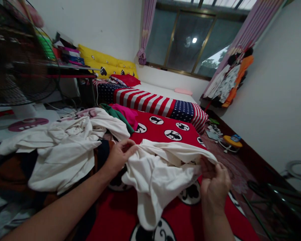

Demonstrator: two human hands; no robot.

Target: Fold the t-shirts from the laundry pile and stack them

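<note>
A white cloth garment [160,174] is stretched between my two hands above a red blanket [120,214] with black-and-white round prints. My left hand [121,152] pinches its upper left edge, fingers closed. At the garment's right end, my right hand [214,177] grips the edge, with some fingers tucked behind or inside the fabric. The lower part hangs down in loose folds, so its exact kind is hard to make out. Left of my left hand lies a crumpled heap of white clothes [67,147], with a green garment [116,117] and a pink garment [126,115] behind it.
An electric fan [20,67] stands at the left. A bed [150,102] with a flag-patterned cover is at the back under the window. Clothes [230,80] hang at the right wall. A yellow stool [232,141] and a dark chair [288,204] stand on the right.
</note>
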